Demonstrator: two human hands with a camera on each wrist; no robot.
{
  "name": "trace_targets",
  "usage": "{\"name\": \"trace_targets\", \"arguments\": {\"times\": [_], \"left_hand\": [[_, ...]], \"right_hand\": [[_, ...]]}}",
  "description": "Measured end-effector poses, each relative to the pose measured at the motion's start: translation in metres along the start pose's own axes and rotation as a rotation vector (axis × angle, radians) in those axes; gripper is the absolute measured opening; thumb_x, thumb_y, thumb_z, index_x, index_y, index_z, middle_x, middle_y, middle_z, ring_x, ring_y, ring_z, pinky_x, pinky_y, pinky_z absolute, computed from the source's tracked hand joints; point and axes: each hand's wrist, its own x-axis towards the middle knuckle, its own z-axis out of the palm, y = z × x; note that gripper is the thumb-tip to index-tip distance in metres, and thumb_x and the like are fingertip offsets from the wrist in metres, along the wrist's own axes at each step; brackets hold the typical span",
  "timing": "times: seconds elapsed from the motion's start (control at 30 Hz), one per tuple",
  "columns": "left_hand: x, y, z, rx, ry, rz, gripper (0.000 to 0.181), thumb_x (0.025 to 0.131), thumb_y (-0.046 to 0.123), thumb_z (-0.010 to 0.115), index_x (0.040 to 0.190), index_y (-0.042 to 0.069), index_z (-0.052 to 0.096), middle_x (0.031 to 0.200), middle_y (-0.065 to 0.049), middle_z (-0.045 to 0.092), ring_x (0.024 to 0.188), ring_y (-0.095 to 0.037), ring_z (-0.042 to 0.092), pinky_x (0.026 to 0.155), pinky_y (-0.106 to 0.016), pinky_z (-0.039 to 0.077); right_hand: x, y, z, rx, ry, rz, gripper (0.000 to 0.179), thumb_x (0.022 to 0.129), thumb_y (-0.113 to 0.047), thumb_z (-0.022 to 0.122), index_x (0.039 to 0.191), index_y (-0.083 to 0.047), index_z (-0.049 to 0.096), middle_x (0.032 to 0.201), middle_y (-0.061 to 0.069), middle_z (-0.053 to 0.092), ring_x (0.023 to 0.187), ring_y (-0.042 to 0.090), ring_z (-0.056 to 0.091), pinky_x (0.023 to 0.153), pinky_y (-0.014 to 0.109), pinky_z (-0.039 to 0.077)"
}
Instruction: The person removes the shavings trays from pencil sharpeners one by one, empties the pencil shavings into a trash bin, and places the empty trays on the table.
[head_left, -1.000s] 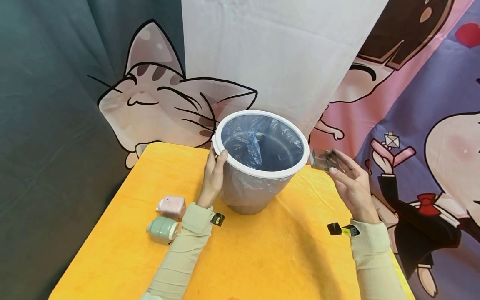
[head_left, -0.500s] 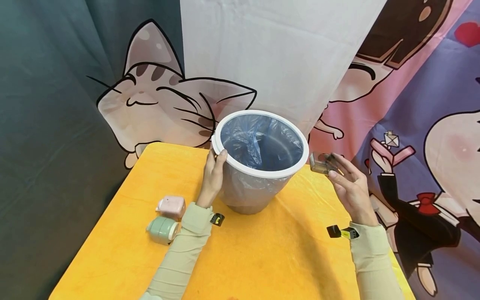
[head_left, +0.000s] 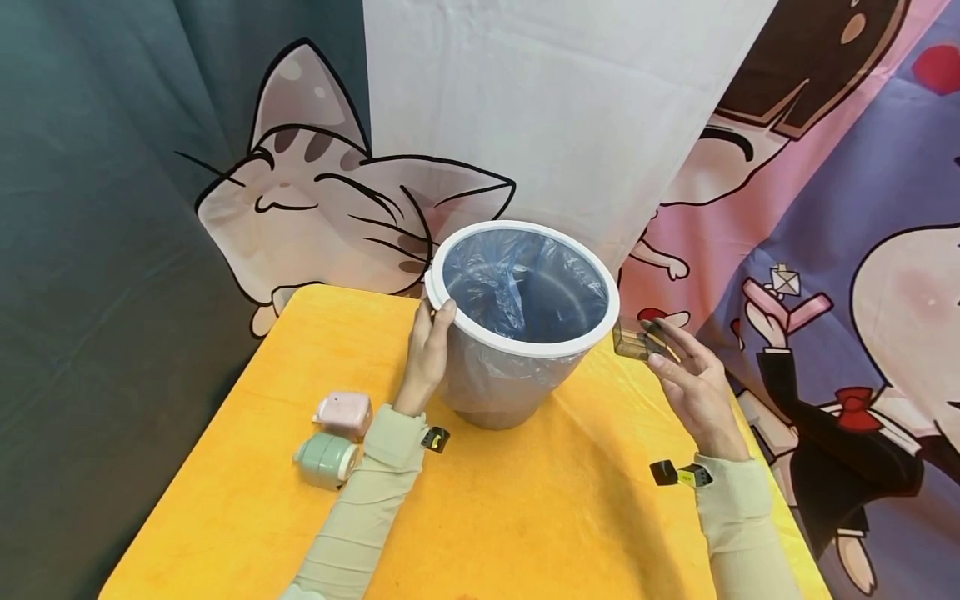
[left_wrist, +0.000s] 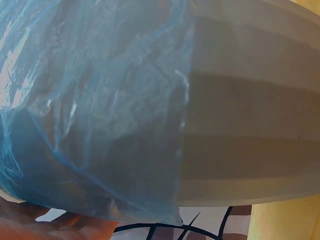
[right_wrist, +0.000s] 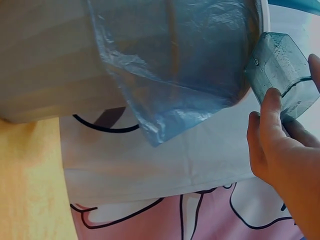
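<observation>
A trash can [head_left: 510, 383] with a white rim stands on the yellow-covered table, lined with a thin bluish plastic bag [head_left: 483, 283] whose edge is folded over the outside. My left hand [head_left: 427, 358] grips the rim at its left side, thumb on top; its other fingers are mostly hidden. To the right of the can, my right hand [head_left: 697, 392] pinches a small see-through, smoky plastic box [head_left: 632, 342] between thumb and fingers, above the table. In the right wrist view the clear box [right_wrist: 280, 70] has angled sides and overlaps the can's rim; a gap cannot be judged.
Left of my left forearm, a pink bottle-like container [head_left: 345, 412] and a green one [head_left: 327, 460] lie side by side on the yellow tablecloth [head_left: 525, 517]. Behind the table hangs a cartoon-printed curtain [head_left: 555, 108].
My right hand has come slightly down and to the left, and the clear box in it has turned a little. The left hand and the trash can stay in place.
</observation>
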Motion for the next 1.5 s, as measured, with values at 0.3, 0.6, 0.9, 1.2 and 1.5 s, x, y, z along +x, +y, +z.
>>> {"name": "trace_targets", "arguments": {"times": [0.3, 0.6, 0.9, 1.2, 1.5], "left_hand": [[0.000, 0.001, -0.001, 0.002, -0.002, 0.000, 0.061, 0.095, 0.024, 0.043, 0.147, 0.005, 0.016, 0.148, -0.012, 0.027, 0.131, -0.017, 0.031, 0.110, -0.032, 0.021], [-0.002, 0.001, -0.001, 0.018, 0.006, -0.029, 0.059, 0.095, 0.025, 0.044, 0.145, 0.006, 0.022, 0.145, -0.013, 0.030, 0.130, -0.017, 0.032, 0.109, -0.032, 0.023], [-0.001, 0.001, 0.000, -0.006, -0.004, -0.029, 0.059, 0.095, 0.026, 0.043, 0.146, 0.005, 0.020, 0.146, -0.014, 0.028, 0.131, -0.017, 0.031, 0.110, -0.031, 0.021], [-0.002, 0.001, -0.001, -0.005, -0.001, -0.027, 0.058, 0.095, 0.025, 0.042, 0.145, 0.004, 0.020, 0.146, -0.015, 0.028, 0.131, -0.018, 0.031, 0.110, -0.032, 0.022], [-0.002, 0.002, -0.001, 0.019, -0.010, -0.015, 0.062, 0.095, 0.025, 0.042, 0.148, 0.009, 0.013, 0.150, -0.010, 0.023, 0.133, -0.016, 0.028, 0.110, -0.031, 0.021]], "right_hand": [[-0.009, 0.013, -0.004, -0.001, 0.009, 0.025, 0.057, 0.088, 0.017, 0.042, 0.141, 0.008, 0.022, 0.141, 0.019, 0.034, 0.120, 0.025, 0.046, 0.096, 0.028, 0.041], [-0.022, 0.029, -0.008, 0.041, 0.001, 0.051, 0.058, 0.088, 0.017, 0.040, 0.142, 0.006, 0.022, 0.141, 0.019, 0.033, 0.120, 0.024, 0.047, 0.097, 0.029, 0.040], [-0.026, 0.039, -0.007, 0.018, 0.017, 0.066, 0.058, 0.087, 0.017, 0.042, 0.141, 0.007, 0.024, 0.141, 0.020, 0.032, 0.123, 0.027, 0.043, 0.097, 0.030, 0.041], [-0.034, 0.052, -0.010, -0.016, 0.008, 0.113, 0.058, 0.087, 0.017, 0.043, 0.141, 0.006, 0.024, 0.141, 0.020, 0.031, 0.125, 0.025, 0.042, 0.098, 0.029, 0.039], [-0.042, 0.062, -0.017, -0.013, 0.028, 0.122, 0.058, 0.088, 0.017, 0.042, 0.141, 0.006, 0.022, 0.142, 0.021, 0.029, 0.127, 0.026, 0.039, 0.098, 0.028, 0.040]]}}
